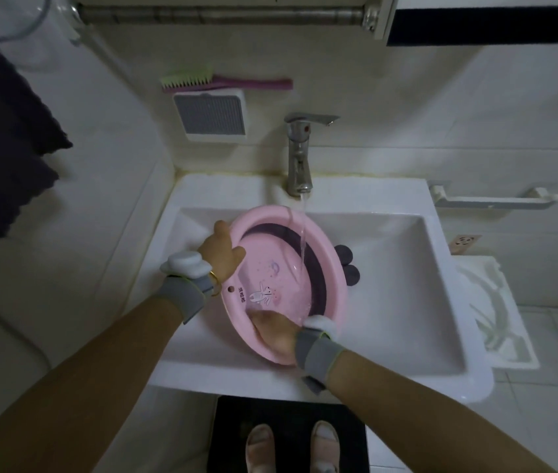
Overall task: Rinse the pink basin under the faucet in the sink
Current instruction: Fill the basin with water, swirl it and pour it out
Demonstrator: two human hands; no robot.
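The pink basin [270, 264], with a dark purple band and a cartoon print inside, is held tilted in the white sink [407, 285]. Water runs from the chrome faucet [299, 155] in a thin stream onto the basin's inner wall. My left hand [223, 250] grips the basin's left rim, thumb on the outside. My right hand [275, 332] holds the near rim, palm pressed on the inside. Both wrists wear grey bands with white pads.
A pink and green brush [223, 82] lies on a white wall box [211, 114] behind the sink. Dark towels [1, 131] hang at left. A white rail [492, 198] is at right. A dark mat [287, 435] lies under my feet.
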